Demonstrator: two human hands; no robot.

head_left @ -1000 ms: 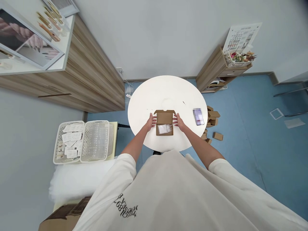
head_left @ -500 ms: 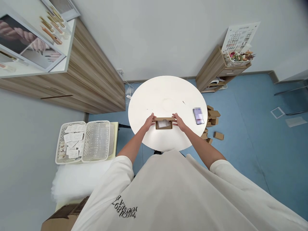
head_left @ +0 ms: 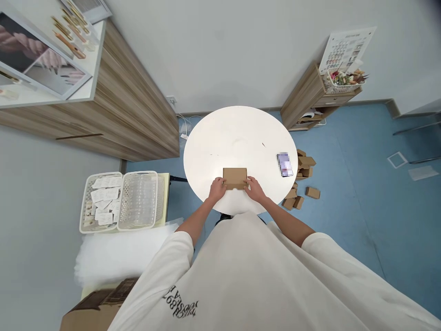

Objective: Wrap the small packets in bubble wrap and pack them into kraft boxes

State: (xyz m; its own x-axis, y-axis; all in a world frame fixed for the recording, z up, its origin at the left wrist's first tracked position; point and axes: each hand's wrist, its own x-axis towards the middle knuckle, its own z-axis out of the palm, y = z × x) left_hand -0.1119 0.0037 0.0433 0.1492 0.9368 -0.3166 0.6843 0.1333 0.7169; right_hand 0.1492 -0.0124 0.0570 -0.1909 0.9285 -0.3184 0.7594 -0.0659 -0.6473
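Fingers (head_left: 223,180) of the left hand (head_left: 217,189) and right hand (head_left: 255,189) clasp the cardboard box (head_left: 234,176) between them by its near corners.

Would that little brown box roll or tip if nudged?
Probably neither: the brown box lies flat on the white table, so it would likely just slide. Its straight edges and flat cardboard suggest it should feel fairly stiff. Its inside is hidden, so its weight is hard to judge.

box (head_left: 234,177): plain brown; table (head_left: 241,126): white; floor (head_left: 347,184): blue; cabinet (head_left: 138,99): brown, streaked wood-grain
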